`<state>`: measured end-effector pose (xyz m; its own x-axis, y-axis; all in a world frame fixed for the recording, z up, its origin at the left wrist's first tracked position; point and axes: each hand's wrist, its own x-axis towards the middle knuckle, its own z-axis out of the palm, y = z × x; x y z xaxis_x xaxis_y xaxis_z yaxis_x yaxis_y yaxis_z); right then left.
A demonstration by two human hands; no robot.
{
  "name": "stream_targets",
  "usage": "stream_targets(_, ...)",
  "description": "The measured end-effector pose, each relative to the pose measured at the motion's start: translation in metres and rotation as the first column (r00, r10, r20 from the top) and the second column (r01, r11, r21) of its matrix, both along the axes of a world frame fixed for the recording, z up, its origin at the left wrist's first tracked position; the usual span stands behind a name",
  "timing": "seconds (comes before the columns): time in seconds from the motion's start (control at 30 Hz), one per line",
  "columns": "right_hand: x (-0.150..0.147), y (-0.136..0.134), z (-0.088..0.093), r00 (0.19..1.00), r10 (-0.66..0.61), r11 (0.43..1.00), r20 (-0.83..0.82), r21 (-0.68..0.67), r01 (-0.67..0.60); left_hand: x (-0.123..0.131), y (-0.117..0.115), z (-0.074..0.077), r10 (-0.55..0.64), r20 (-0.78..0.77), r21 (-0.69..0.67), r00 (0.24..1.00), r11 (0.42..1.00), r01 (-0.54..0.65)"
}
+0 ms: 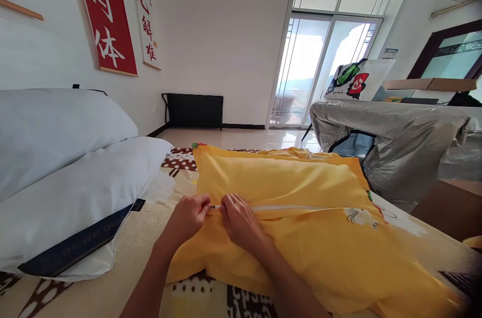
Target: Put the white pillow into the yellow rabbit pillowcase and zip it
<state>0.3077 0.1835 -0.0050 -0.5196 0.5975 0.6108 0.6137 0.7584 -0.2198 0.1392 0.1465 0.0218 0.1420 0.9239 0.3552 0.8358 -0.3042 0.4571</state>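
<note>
L hand (188,215), R hand (239,220) both pinch yellow fabric pillowcase (301,237) at left end of white zip (293,207). Risk: loose cloth jams zip.

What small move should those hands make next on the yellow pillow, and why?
Probably slide the right hand rightward along the white zipper: it and the left hand both pinch the zipper's left end on the yellow pillow, and the rest runs right.

White walls (211,32) with red banners (107,12), glossy floor (233,138), bright glass doors (324,67), silver-covered furniture (406,132).
</note>
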Motion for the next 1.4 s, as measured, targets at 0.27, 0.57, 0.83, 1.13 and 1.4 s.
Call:
stream_targets(0.27,0.0,0.006,-0.007,0.987,-0.036,0.999,0.158,0.029,0.031,0.005,0.0,-0.004,-0.085,0.026,-0.084,0.996,0.993,0.087)
stream_targets(0.57,-0.001,0.006,-0.008,0.998,-0.032,0.998,0.06,0.053,0.028,0.007,0.004,-0.007,-0.069,0.128,-0.095,0.989,0.992,0.081)
stream_targets(0.83,-0.001,0.002,-0.005,0.999,0.046,0.998,-0.014,0.043,-0.046,-0.002,0.013,-0.015,-0.03,0.189,-0.062,0.982,0.997,0.043)
stream_targets(1.13,-0.002,0.0,-0.005,0.997,0.068,0.994,0.023,0.085,-0.069,-0.011,0.023,-0.027,0.012,0.203,-0.084,0.979,0.996,0.005)
stream_targets(1.4,-0.002,-0.002,-0.003,0.994,0.078,0.986,0.078,0.143,-0.089,-0.012,0.024,-0.032,-0.052,0.29,-0.162,0.956,0.982,0.102)
